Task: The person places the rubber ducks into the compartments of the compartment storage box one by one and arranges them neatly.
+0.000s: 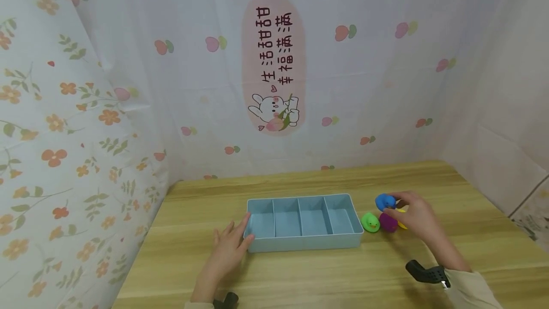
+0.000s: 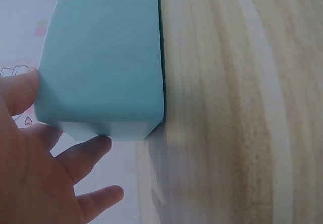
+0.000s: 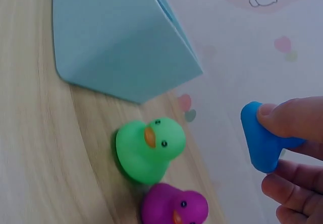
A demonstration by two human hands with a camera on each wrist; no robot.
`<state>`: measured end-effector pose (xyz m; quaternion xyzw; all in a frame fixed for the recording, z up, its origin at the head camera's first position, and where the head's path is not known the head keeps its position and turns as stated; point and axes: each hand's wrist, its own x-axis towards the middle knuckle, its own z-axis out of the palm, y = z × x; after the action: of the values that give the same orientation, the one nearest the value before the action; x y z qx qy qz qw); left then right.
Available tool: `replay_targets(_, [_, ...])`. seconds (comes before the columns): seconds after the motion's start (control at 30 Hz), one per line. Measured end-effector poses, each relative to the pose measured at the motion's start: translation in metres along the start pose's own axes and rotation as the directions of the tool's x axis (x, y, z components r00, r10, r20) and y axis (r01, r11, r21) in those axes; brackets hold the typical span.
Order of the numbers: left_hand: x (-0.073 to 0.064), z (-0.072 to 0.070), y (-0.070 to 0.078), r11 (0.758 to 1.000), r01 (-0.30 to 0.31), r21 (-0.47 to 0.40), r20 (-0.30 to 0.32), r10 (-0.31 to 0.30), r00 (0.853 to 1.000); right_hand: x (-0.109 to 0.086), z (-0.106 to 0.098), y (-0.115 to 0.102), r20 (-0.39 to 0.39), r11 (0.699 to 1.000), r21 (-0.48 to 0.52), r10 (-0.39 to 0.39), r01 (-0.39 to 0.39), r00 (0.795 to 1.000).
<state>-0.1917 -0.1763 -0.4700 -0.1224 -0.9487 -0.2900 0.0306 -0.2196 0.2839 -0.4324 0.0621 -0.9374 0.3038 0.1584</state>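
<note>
My right hand (image 1: 413, 212) pinches a blue toy duck (image 1: 385, 201) between thumb and fingers, above the other ducks. In the right wrist view the blue duck (image 3: 263, 138) hangs in the air to the right of a green duck (image 3: 151, 151). Beside the green one sits a purple duck (image 1: 388, 223), and part of a yellow toy (image 1: 402, 219) shows behind my right hand. A light blue tray (image 1: 304, 243) with several compartments stands left of the ducks. At its left end, my left hand (image 1: 228, 248) touches the wall with fingers spread; the left wrist view shows fingertips on the tray (image 2: 101, 57).
The wooden table (image 1: 300, 280) runs back to a hanging cloth (image 1: 369, 85) printed with hearts and a rabbit. A flowered cloth (image 1: 86, 194) borders the left side, and a pale cloth (image 1: 510, 108) hangs at the right.
</note>
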Motion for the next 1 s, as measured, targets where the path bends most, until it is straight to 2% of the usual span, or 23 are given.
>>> replay_targets(0.23, [-0.002,0.0,0.0,1.0,0.008,-0.006,0.008,-0.008,1.0,0.001,0.008,-0.009,-0.007,0.999,0.027,-0.038,0.038,0.999])
replay_targets(1.0, [-0.001,0.002,-0.003,1.0,0.005,-0.005,-0.002,-0.005,1.0,0.006,0.026,-0.038,0.029,0.998,-0.001,-0.056,0.056,0.998])
